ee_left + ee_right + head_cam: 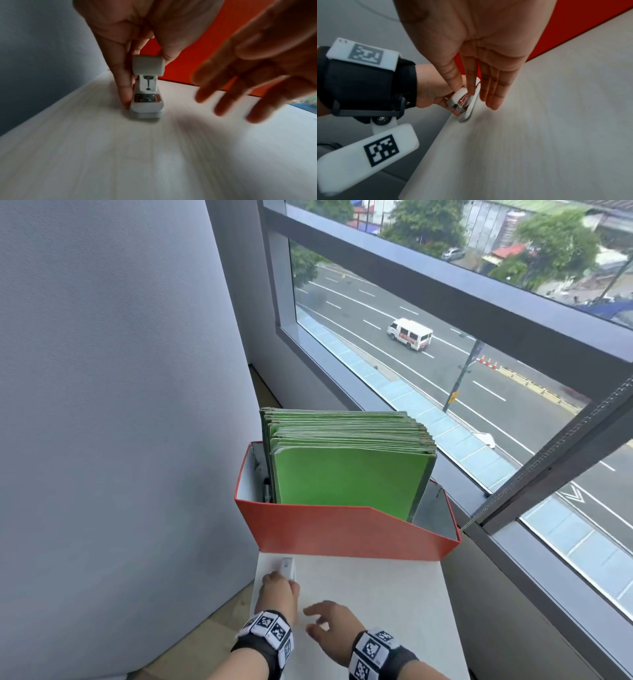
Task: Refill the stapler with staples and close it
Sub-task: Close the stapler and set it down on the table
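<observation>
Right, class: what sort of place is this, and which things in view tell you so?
Probably an upper-floor office. An orange cardboard file box packed with green paper folders stands on a white tabletop; a small white stapler rests there too, and the large window overlooks a road below.

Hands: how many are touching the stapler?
1. The left hand grips the stapler; the right hand hovers beside it, fingers straight. Contact from the right wrist view is unclear.

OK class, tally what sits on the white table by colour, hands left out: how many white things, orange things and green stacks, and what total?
White: 1, the stapler
Orange: 1, the file box
Green: 1, the stack of folders standing in that box
Total: 3
</observation>
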The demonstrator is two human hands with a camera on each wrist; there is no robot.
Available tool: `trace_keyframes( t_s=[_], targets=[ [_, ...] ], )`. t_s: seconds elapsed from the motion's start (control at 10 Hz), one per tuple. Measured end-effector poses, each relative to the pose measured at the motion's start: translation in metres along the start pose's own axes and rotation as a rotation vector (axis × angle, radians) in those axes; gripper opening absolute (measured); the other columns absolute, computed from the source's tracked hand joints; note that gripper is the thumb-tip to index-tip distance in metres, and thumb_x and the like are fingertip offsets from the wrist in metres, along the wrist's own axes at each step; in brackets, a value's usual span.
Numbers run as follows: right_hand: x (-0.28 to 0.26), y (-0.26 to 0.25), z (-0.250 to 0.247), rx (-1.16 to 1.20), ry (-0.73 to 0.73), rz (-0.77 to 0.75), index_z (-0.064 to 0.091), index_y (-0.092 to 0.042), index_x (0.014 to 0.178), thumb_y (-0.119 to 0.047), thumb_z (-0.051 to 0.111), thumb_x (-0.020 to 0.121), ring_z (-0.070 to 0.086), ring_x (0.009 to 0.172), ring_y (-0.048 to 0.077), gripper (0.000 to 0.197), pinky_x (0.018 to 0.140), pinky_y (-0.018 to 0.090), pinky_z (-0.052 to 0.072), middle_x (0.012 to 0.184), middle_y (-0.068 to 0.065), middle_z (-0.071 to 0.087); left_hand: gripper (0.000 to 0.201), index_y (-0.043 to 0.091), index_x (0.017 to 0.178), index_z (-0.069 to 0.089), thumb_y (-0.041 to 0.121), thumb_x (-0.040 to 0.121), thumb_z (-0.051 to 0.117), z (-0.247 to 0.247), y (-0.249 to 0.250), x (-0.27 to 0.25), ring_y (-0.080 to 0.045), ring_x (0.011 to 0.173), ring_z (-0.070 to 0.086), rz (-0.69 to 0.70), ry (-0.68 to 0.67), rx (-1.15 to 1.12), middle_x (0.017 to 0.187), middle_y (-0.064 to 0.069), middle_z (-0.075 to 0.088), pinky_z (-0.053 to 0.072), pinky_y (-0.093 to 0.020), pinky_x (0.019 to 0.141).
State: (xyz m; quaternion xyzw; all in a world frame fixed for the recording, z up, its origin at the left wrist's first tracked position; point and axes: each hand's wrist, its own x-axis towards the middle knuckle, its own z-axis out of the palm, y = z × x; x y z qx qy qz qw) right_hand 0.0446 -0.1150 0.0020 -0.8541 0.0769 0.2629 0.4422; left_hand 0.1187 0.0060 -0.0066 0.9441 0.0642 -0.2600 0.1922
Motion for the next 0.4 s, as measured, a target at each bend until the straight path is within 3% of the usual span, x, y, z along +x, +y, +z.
trace_keyframes(
  t_s=[0.1,0.2,0.3,0.4],
  targets=[
    [-0.014,0.021,-0.008,0.011,0.027,0.060,0.067,-0.019,0.109,-0.021,0.055,0.085,0.056,0.073,0.002,0.027,0.088,0.020,0.048,0.099,-0.002,0.067,0.034,0.002,0.116,0.050,0.026,0.093,0.041,0.001,0.001,0.001,-0.031,0.110,0.056,0.009,0.033,0.017,0.123,-0.017,0.054,0.046,-0.036,0.089],
    [-0.033,0.047,-0.018,-0.008,0.024,0.100,0.069,-0.036,0.088,-0.022,0.053,0.081,0.055,0.071,0.000,0.023,0.083,0.016,0.048,0.086,-0.008,0.063,0.034,0.004,0.115,0.050,0.028,0.095,0.038,0.004,0.002,0.002,-0.026,0.113,0.057,0.009,0.037,0.069,0.122,-0.014,0.054,0.046,-0.032,0.089],
    [-0.051,0.068,-0.033,0.017,0.088,0.143,0.059,-0.057,0.061,-0.028,0.050,0.070,0.059,0.060,-0.002,0.032,0.080,0.024,0.055,0.069,-0.008,0.067,0.039,0.005,0.117,0.049,0.033,0.094,0.038,0.002,0.000,0.003,-0.027,0.115,0.055,0.032,0.065,0.082,0.123,-0.013,0.054,0.044,-0.033,0.093],
    [-0.078,0.056,-0.060,0.104,0.246,0.119,0.062,-0.051,0.063,-0.020,0.054,0.073,0.066,0.063,0.008,0.034,0.076,0.028,0.057,0.074,-0.005,0.074,0.053,0.006,0.119,0.049,0.049,0.090,0.038,0.007,-0.012,-0.006,-0.029,0.119,0.051,-0.002,0.047,0.071,0.126,-0.014,0.054,0.043,-0.037,0.098]
  ],
)
